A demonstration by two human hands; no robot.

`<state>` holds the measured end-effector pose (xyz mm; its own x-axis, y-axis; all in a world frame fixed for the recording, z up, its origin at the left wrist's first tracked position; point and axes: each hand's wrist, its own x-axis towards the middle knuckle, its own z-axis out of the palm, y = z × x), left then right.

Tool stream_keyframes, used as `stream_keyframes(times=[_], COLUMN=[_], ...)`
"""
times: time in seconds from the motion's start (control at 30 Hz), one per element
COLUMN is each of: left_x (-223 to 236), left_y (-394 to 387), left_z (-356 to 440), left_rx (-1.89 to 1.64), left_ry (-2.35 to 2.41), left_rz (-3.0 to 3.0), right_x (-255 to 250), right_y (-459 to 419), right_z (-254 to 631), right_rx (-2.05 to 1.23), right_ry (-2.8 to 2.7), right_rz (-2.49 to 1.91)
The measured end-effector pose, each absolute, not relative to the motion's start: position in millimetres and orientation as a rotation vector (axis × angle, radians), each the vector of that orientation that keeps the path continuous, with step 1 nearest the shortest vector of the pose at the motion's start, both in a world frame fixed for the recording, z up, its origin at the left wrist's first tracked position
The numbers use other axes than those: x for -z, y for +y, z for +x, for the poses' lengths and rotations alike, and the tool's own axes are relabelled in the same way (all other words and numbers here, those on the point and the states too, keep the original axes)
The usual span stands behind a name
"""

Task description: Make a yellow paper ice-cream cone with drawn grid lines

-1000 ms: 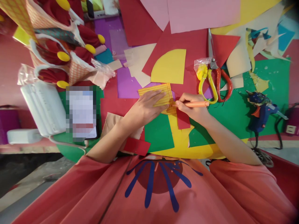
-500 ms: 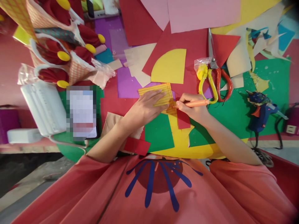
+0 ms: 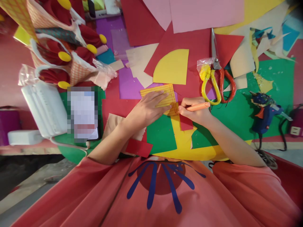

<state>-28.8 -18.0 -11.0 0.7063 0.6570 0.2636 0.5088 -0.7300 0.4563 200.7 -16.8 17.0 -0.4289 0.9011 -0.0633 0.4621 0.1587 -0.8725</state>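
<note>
Under my left hand [image 3: 150,107] lies a yellow paper piece [image 3: 168,99] marked with orange lines. The fingers of that hand are stretched out flat over it, pressing it down. My right hand [image 3: 193,108] pinches an orange marker pen [image 3: 199,106], its tip by the right edge of the lined paper; whether it touches is hard to make out. Just beyond the paper is a yellow quarter-circle piece [image 3: 172,67]. Scissors [image 3: 215,66] with one yellow and one red handle lie beyond my right hand.
A blue glue gun [image 3: 262,116] rests at the right. On the left are a phone [image 3: 84,113], a white box-like device [image 3: 44,110] and several cone-shaped crafts [image 3: 81,64] with yellow tips. Coloured sheets and scraps cover the table, with a pink sheet [image 3: 205,15] at the far side.
The marker in my right hand has tilted and its tip has shifted slightly toward the right edge of the lined paper. My left hand stays in place.
</note>
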Motion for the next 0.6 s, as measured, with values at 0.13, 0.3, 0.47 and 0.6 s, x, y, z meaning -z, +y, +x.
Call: stream_keyframes(times=[0.13, 0.3, 0.47, 0.6], left_x=[12.2, 13.1, 7.9, 2.6], left_y=[-18.4, -18.6, -17.4, -17.5], left_z=[-28.5, -28.7, -29.3, -28.6], left_rx=[-0.6, -0.6, -0.594, -0.647], left_ry=[0.924, 0.93, 0.9, 0.816], left_rz=[2.543, 2.545, 2.635, 2.64], right_x=[-18.1, -17.7, -13.1, -10.2], right_y=[-14.7, -11.6, -11.4, -11.6], right_z=[201.6, 203.3, 203.8, 204.4], right_rx=[-1.31, -1.475, -1.488, -1.428], right_ry=[-1.899, -1.5, -1.368, -1.384], right_rz=[-1.267, -1.215, -1.198, -1.197])
